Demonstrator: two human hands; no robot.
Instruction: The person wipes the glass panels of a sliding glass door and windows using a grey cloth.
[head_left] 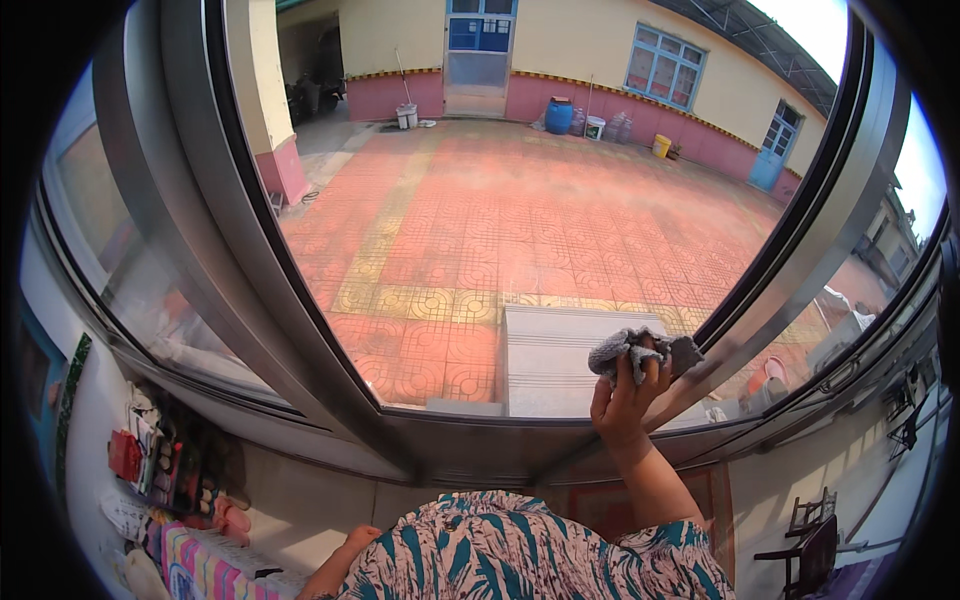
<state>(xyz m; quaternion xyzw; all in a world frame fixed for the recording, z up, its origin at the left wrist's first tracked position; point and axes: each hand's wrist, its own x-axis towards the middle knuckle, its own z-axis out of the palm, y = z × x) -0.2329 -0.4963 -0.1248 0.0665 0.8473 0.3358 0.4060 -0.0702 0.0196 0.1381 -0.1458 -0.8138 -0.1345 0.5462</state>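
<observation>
My right hand [628, 400] is raised against the glass pane [480, 220] of a metal-framed door. Its fingers are closed on a crumpled grey cloth [645, 352], which presses on the lower right of the pane beside the frame [765, 315]. Low on the left, next to my patterned shirt [490, 545], hangs my left hand [358, 540]. Its fingers look curled in, and nothing shows in them. It touches neither the glass nor the frame.
Outside the glass are grey steps [570, 350] and a red-and-yellow tiled yard [480, 210]. A blue barrel [559, 116] and buckets line the far wall. Indoors, a shoe rack [180, 470] stands at the left; a dark chair [812, 555] is at the right.
</observation>
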